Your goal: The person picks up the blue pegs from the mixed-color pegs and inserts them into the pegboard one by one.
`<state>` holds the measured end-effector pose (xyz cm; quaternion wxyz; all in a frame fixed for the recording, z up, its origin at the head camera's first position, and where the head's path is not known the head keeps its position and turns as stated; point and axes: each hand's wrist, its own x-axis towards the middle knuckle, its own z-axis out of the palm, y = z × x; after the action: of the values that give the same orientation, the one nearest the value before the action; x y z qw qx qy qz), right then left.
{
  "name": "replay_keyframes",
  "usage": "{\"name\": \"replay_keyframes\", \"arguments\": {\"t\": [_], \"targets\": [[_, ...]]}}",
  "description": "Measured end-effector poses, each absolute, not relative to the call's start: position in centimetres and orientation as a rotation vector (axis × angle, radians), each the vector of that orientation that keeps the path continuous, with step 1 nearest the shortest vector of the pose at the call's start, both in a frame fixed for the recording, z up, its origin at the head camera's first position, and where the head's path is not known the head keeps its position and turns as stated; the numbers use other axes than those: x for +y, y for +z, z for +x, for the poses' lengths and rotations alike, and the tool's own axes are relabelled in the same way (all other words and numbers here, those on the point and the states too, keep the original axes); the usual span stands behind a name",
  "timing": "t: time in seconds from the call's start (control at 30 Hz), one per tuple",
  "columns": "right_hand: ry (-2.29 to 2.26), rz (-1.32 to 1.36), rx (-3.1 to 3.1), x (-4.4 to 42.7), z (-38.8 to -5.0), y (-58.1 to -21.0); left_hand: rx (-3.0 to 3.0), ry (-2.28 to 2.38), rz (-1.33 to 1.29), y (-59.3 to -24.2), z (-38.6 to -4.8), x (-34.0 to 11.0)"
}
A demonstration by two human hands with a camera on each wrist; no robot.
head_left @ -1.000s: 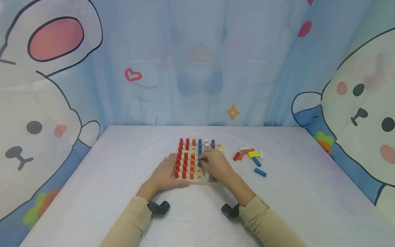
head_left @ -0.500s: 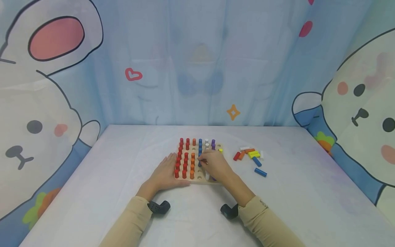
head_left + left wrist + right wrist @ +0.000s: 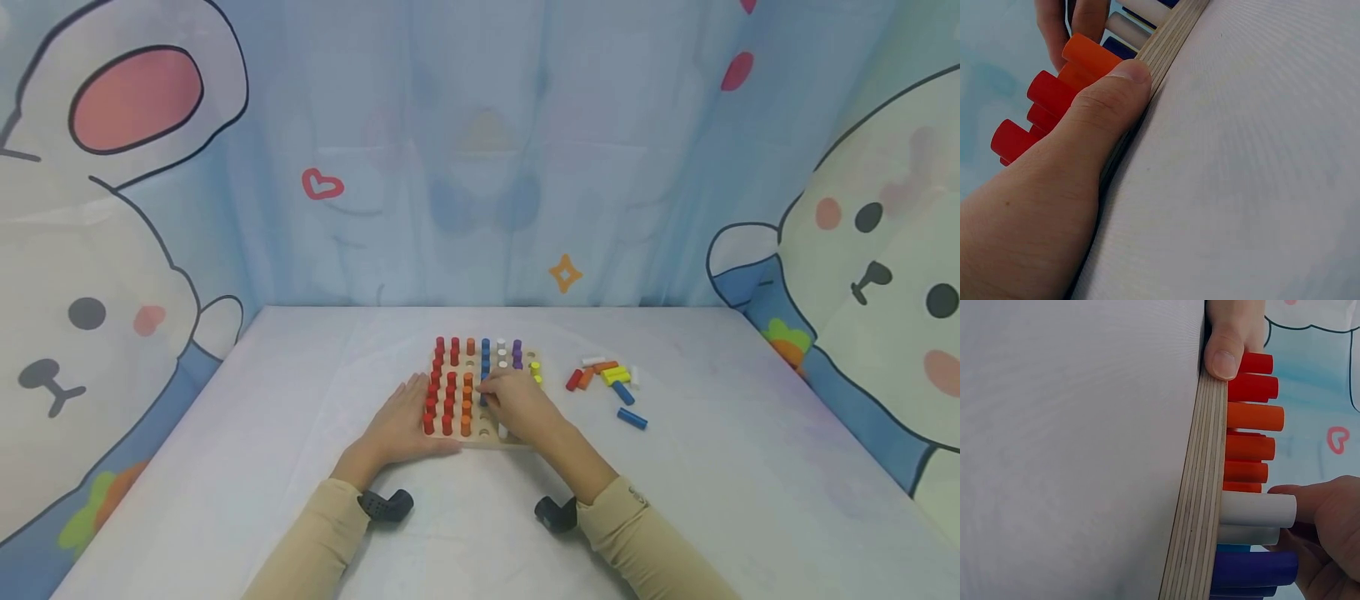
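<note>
A wooden pegboard stands on the table with columns of coloured pegs. My left hand lies along its left side, fingers extended, with the thumb against the near edge. In the left wrist view that thumb is beside an orange peg and a red peg. My right hand is over the board and its fingertips pinch a peg in the blue column, mostly hidden by the fingers. In the right wrist view, a white peg and a purple peg stand in front of the fingers.
Loose pegs lie right of the board, among them a red peg, a yellow peg and a blue peg. Bare holes show at the near end of the blue column. A printed curtain hangs behind the table.
My right hand has shifted slightly, uncovering more of the yellow pegs and covering a purple peg at the near side. My left hand keeps its place.
</note>
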<state>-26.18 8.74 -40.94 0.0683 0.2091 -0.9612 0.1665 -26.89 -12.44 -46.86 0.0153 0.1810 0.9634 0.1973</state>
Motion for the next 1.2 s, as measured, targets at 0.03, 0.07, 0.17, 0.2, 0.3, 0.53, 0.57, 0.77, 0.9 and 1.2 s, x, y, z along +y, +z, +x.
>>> {"name": "replay_keyframes", "arguments": {"t": [0.03, 0.07, 0.17, 0.2, 0.3, 0.53, 0.57, 0.77, 0.9, 1.2], "targets": [[0.508, 0.631, -2.894, 8.7, -26.2, -40.9, 2.999, 0.612, 0.563, -46.9, -26.9, -12.4], [0.515, 0.631, -2.895, 8.8, -26.1, -40.8, 2.999, 0.612, 0.563, -46.9, -26.8, -12.4], [0.537, 0.627, -2.903, 8.9, -26.0, -40.6, 3.0, 0.613, 0.565, -46.9, -26.8, -12.4], [0.549, 0.62, -2.91, 8.9, -26.0, -40.4, 2.999, 0.613, 0.565, -46.9, -26.8, -12.4], [0.567, 0.575, -2.938, 9.3, -26.0, -40.0, 2.997, 0.615, 0.569, -46.9, -26.8, -12.4], [0.524, 0.506, -2.928, 10.5, -26.2, -39.0, 3.002, 0.637, 0.563, -46.9, -26.9, -12.4], [0.531, 0.496, -2.927, 10.7, -26.2, -38.8, 3.003, 0.637, 0.563, -47.0, -26.9, -12.4], [0.559, 0.446, -2.942, 11.8, -26.4, -38.1, 2.998, 0.635, 0.553, -47.1, -26.9, -12.4], [0.579, 0.442, -2.909, 13.0, -26.8, -38.0, 2.996, 0.636, 0.553, -47.2, -27.0, -12.4], [0.602, 0.404, -2.855, 15.9, -27.4, -37.5, 2.998, 0.623, 0.544, -47.3, -27.2, -12.4]]}}
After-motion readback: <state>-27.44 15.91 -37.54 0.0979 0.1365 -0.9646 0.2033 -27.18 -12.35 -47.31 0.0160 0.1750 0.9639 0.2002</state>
